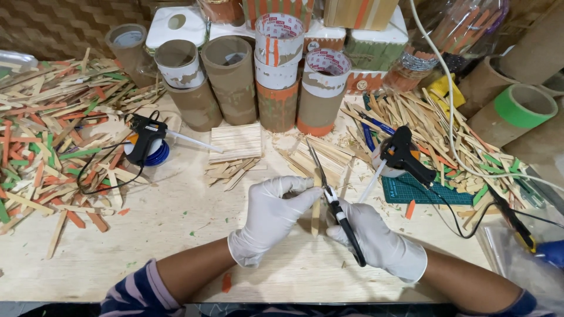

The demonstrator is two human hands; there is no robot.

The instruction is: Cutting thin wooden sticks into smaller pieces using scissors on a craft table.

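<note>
Landmark = scissors (331, 194), mid counter (176, 235). Just left of them, left hand (271, 217), gloved, pinches a wooden stick (316, 212) upright-ish, fingertips v. close to blades: nick risk. Right hand (376, 240) closed round handles; stick may split or slip.

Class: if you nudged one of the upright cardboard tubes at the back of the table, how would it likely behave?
The cardboard tubes look hollow, so probably light. Standing tall on a narrow end, one would likely tip easily. Being round, it could then roll toward the wooden sticks.
</note>
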